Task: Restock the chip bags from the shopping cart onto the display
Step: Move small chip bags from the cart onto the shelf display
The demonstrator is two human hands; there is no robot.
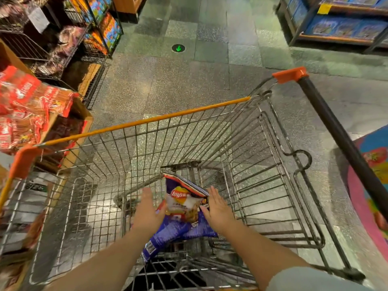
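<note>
Overhead store light fell fairly bright but greenish on the polished speckled stone floor (pixel 168 85), which threw back pale sheeny patches. The wide lens bowed the silver wire shopping cart with orange trim (pixel 262 143) and stretched the edges. The red snack packets in the cardboard box (pixel 23 108) at left smeared with blur, and the far blue shelving (pixel 344 24) looked soft.

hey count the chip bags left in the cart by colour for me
White-fronted chip bag, between the left hand and right hand: 1
Purple chip bags, lying underneath: at least 2, overlap hides the exact number
Total: at least 3
</note>
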